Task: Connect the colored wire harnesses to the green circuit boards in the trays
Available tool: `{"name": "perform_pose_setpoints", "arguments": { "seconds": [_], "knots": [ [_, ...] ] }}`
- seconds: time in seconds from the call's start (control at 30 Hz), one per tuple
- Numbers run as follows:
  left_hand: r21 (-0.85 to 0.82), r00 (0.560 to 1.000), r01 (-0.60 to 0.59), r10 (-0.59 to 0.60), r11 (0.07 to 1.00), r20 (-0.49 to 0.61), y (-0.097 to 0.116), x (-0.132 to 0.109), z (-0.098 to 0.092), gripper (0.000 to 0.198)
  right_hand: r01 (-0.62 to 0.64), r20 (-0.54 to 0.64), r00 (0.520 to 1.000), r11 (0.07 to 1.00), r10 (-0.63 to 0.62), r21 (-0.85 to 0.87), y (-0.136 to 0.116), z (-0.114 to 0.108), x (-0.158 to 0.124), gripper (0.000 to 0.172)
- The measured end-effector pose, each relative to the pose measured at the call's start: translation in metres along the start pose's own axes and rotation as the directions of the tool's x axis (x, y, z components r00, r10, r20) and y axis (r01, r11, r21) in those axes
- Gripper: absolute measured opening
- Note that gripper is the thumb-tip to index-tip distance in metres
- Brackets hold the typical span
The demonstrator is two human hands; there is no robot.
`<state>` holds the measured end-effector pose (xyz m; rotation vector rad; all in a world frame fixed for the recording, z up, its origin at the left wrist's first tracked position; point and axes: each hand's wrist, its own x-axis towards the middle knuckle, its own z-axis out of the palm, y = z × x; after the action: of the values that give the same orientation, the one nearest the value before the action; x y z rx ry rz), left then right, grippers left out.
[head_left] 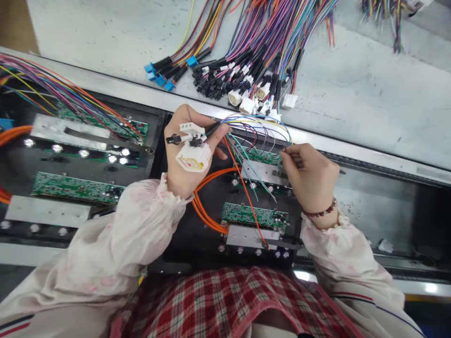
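Both of our hands work above a black tray [176,263] of electronics in the head view. Our left hand [186,152] curls around a wire harness [207,134], with its white plastic connectors [193,157] lying against the palm and its black-sleeved leads passing between the fingers. Thin coloured wires [257,129] arc from that bundle across to our right hand [310,180], whose thumb and fingertips [286,152] pinch together on a few strands, just above a green circuit board [260,157].

Another green circuit board [254,216] and a metal plate [252,236] sit nearer us in the tray, and an orange cable [207,211] loops just beside our left wrist. Further boards lie in the neighbouring tray to the left. On the grey counter [369,103] beyond, bundles of multicoloured harnesses [260,56] spread out, ending in white, black and blue connectors. A beaded bracelet [320,210] circles our right wrist, above pale floral sleeves [141,220] and a red plaid apron [225,300].
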<state>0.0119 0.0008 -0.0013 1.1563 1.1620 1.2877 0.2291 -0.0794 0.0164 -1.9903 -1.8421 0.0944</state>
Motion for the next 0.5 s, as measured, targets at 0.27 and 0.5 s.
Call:
{"name": "perform_pose_setpoints", "arguments": {
  "seconds": [0.27, 0.5],
  "knots": [
    [0.017, 0.999, -0.018, 0.017, 1.0, 0.042, 0.006, 0.002, 0.001, 0.041, 0.006, 0.018, 1.0, 1.0, -0.006, 0.001, -0.03, -0.008, 0.001, 0.014],
    [0.029, 0.998, -0.064, 0.064, 0.998, 0.011, 0.003, 0.001, 0.0, 0.042, 0.112, 0.317, 0.94, 0.992, -0.123, 0.053, -0.043, -0.02, 0.002, 0.012]
  ]
}}
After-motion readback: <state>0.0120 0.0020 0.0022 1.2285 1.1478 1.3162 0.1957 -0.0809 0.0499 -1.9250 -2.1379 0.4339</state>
